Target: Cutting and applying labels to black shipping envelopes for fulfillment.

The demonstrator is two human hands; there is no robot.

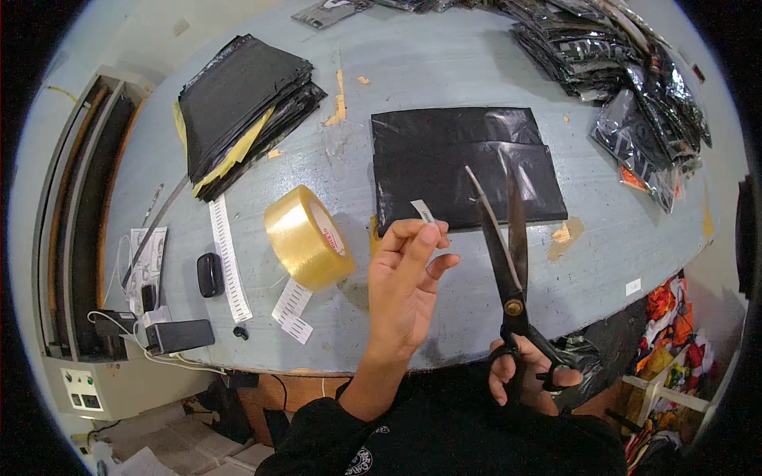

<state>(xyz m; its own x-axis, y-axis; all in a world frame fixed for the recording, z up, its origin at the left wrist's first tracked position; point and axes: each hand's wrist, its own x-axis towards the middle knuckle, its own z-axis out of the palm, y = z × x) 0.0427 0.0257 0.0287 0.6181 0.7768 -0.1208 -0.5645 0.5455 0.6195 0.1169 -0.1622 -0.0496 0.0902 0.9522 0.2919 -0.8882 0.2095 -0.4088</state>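
My left hand pinches a small white printed label between thumb and finger, above the near edge of a black plastic packet. A second black sheet or flap shows at the packet's far side. In my right hand is a pair of large black-handled scissors. Its blades are parted and point away from me over the packet. Left of my left hand stands a roll of clear yellowish packing tape. Short label strips lie just below the roll.
Black plastic bags are stacked at the far left, beside a long label strip. A black case and a power adapter lie near the left edge. Glossy packaged items are piled far right. Colourful cloth sits below the table.
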